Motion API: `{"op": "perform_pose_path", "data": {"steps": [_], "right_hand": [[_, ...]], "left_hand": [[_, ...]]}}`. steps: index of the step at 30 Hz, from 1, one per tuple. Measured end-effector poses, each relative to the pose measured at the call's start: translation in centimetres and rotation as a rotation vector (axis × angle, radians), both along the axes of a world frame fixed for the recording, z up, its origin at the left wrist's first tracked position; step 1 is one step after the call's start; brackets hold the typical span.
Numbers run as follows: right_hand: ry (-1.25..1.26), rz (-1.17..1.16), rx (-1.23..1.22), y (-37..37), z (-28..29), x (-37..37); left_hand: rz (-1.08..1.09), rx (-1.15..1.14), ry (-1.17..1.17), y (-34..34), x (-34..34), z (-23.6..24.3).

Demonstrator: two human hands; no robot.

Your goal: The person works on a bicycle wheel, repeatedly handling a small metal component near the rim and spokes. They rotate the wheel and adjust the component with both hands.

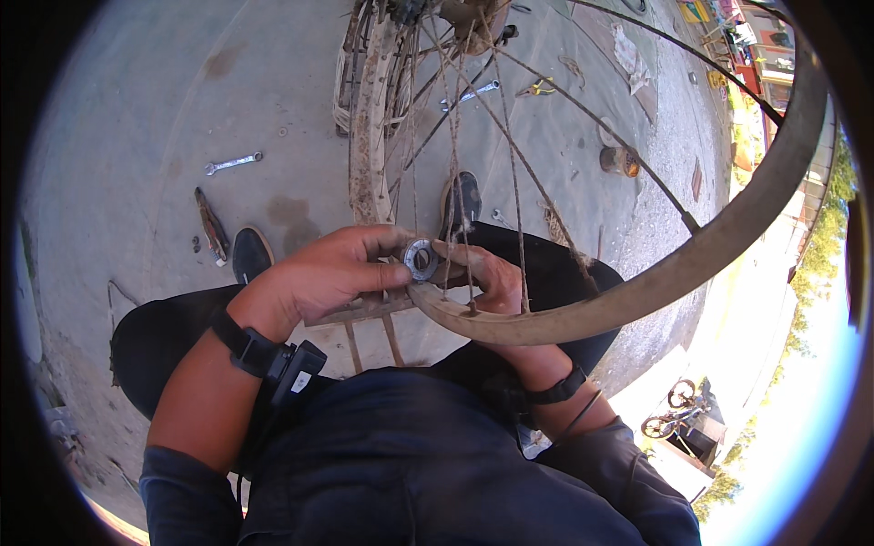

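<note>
A small round metal spoke wrench [421, 260] with a hole in its middle is at the near left end of the visible rim. My left hand [341, 266] is closed on it, thumb across its left edge. My right hand [492, 273] reaches in from behind the spokes, its fingers bent against the wrench's right side; spokes and rim partly hide them. The dusty bicycle wheel rim [628, 291] curves from my hands to the upper right, with thin rusty spokes [514, 150] running up to the hub [408, 9].
Beyond stands another dirty wheel with a tire [369, 155]. On the concrete floor lie a combination wrench [234, 164], a second wrench [473, 95], yellow-handled pliers [537, 88], a long dark tool [211, 226] and a can [620, 162]. A low wooden frame [369, 314] is between my knees.
</note>
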State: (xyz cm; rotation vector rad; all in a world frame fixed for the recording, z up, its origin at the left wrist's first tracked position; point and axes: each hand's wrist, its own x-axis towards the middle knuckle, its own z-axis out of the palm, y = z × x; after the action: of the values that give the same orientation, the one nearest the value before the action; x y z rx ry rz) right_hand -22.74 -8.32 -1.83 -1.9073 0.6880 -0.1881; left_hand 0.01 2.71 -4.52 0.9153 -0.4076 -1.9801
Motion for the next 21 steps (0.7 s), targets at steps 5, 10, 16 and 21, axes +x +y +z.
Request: {"op": "perform_pose_path", "data": {"steps": [5,10,16,21], "right_hand": [[0.001,0.062,-0.106,-0.2,0.8,0.4],[0.0,0.04,-0.032,-0.2,0.8,0.3],[-0.004,0.042,-0.071,-0.3,0.4,-0.1],[0.038,-0.023,0.005,0.0,1.1,0.2]], "left_hand": [[0.028,-0.016,0.248,0.0,0.0,-1.2],[0.043,0.009,0.248,-0.1,-0.4,-2.0],[0.07,0.005,0.195,-0.2,-0.6,-1.9],[0.1,0.02,0.206,-0.2,-0.7,-1.9]]}}
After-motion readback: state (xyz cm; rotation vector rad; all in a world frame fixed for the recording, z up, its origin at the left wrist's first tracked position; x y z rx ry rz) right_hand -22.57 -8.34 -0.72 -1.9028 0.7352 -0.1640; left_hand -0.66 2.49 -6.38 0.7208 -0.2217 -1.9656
